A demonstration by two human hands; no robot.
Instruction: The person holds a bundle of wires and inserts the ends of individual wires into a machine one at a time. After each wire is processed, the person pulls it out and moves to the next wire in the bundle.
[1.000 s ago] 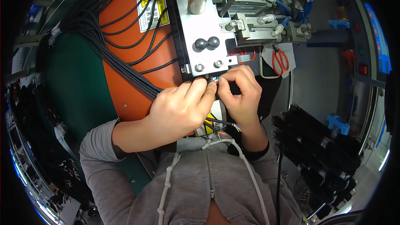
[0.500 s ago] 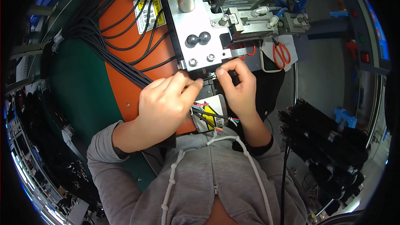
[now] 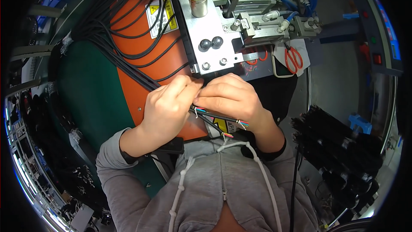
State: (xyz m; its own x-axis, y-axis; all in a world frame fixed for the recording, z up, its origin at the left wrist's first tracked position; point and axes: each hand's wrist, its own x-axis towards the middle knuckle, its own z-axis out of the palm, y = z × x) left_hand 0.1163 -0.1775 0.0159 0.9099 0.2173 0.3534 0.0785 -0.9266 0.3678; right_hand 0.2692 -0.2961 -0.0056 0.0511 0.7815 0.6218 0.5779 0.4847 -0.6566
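My left hand [image 3: 165,105] is closed with its fingertips pinched together, just below the front edge of the metal press fixture [image 3: 210,25]. Several black cables [image 3: 216,115] come out from under its palm side; their cut ends show thin coloured wires [image 3: 242,123]. My right hand [image 3: 234,96] is closed too, its fingers bent toward the left fingertips so that the two hands meet. What lies between the fingertips is hidden. A white and yellow label [image 3: 220,124] shows partly behind the cables.
A bundle of black cables [image 3: 103,38] runs over the orange panel [image 3: 137,88] on the left. Red-handled scissors [image 3: 293,60] lie right of the fixture. Pneumatic cylinders [image 3: 266,30] with blue hoses stand behind. A stack of black cables [image 3: 334,141] hangs at the right.
My right hand has moved left and down from the fixture's front edge to meet my left hand. The cable ends have shifted a little, and the whole view has moved slightly.
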